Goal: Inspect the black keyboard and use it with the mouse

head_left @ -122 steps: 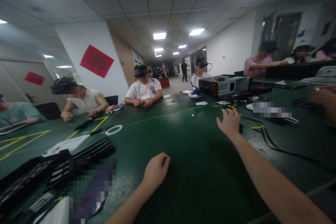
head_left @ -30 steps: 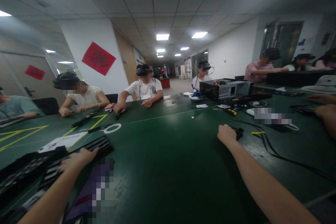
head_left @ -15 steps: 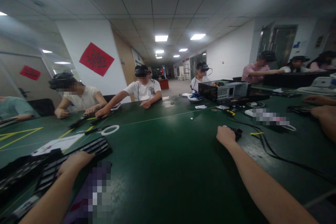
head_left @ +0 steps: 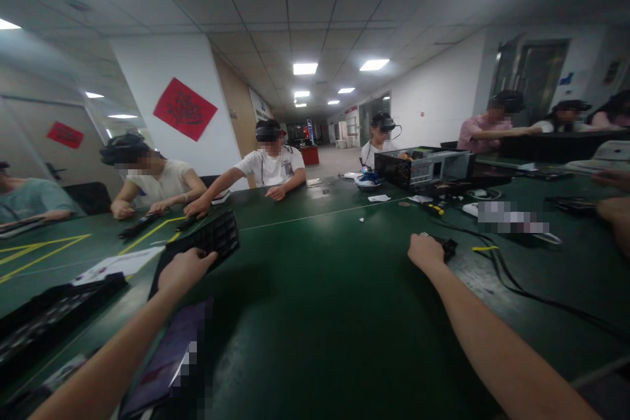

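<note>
My left hand (head_left: 184, 269) grips the near edge of a black keyboard (head_left: 224, 239), its thumb lying along it. The keyboard is tilted and raised off the table, with blocks of keys showing at its right end. Below my left hand lies a purple packet (head_left: 172, 361), partly blurred out. Over on the right, my right hand (head_left: 426, 254) is closed against a small black object (head_left: 449, 248) resting on the table; a bit of light metal shows above the fingers. What that object is, I cannot make out.
A long black tray-like part (head_left: 59, 318) lies at the left beside a white sheet (head_left: 115, 262). Further right are black cables (head_left: 512, 285), a white power strip (head_left: 512, 218) and an open computer case (head_left: 423, 167). Several co-workers sit around the green table (head_left: 315, 315).
My left hand has lifted the keyboard off the table and carried it forward and right, tilting it. The white ring behind it is now hidden. My right hand stays in place.
</note>
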A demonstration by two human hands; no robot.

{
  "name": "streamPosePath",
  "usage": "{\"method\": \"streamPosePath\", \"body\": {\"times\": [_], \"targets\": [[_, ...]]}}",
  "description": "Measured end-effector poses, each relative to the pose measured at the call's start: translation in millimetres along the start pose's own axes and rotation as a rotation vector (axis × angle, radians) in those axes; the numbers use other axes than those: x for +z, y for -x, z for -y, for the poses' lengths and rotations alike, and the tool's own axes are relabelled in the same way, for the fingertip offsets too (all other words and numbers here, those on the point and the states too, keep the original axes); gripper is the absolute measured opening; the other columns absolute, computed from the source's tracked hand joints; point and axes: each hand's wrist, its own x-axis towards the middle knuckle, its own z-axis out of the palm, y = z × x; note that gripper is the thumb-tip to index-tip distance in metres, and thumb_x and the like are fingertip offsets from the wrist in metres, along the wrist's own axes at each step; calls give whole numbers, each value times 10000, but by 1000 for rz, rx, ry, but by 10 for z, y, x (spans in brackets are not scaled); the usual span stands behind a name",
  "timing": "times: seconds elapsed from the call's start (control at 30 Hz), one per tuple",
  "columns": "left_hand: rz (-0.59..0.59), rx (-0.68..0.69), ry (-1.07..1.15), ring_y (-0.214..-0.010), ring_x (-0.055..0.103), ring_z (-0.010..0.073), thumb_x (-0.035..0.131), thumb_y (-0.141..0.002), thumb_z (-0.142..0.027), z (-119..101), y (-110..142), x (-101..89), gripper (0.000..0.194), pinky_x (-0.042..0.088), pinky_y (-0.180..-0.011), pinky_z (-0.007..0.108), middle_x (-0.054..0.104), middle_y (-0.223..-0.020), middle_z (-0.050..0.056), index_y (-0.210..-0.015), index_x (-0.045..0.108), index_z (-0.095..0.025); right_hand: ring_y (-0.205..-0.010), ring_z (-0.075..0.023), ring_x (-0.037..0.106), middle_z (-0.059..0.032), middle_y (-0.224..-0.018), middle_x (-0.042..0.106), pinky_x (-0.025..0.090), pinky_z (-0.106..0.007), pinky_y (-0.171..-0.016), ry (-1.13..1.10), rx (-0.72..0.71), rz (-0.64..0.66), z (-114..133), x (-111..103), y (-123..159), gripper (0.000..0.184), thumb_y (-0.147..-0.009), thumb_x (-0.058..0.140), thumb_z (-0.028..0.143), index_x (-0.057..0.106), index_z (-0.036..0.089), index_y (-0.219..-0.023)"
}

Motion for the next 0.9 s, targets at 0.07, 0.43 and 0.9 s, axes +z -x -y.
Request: {"method": "streamPosePath", "body": {"times": [0.07, 0.43, 0.9], "targets": [[-36, 86, -8, -1014, 563, 330, 352, -789, -514, -183, 104, 29, 585, 433, -791, 374, 592, -1115, 183, -1124, 573, -89, -926, -285, 601, -199, -964, 610, 480, -360, -713, 3, -5, 5, -2, -6, -3, 266, -771, 399, 88, 615, 73, -925], [-186, 488, 19, -941, 589, 257, 427, -789, -460, -874, 787, 389, 490, 437, -830, 352, 571, -1118, 131, -1117, 587, -134, -925, -278, 599, -185, -950, 613, 481, -359, -709, 4, 2, 28, -6, -30, -5, 262, -772, 405, 79, 612, 72, -933], [-71, 726, 93, -1027, 532, 233, 501, -769, -377, -944, 1224, 819, 387, 410, -887, 342, 550, -1120, 99, -1088, 595, -178, -926, -273, 609, -224, -977, 610, 481, -371, -724, -4, 9, -3, 3, -6, -6, 279, -761, 406, 74, 614, 60, -946]]}}
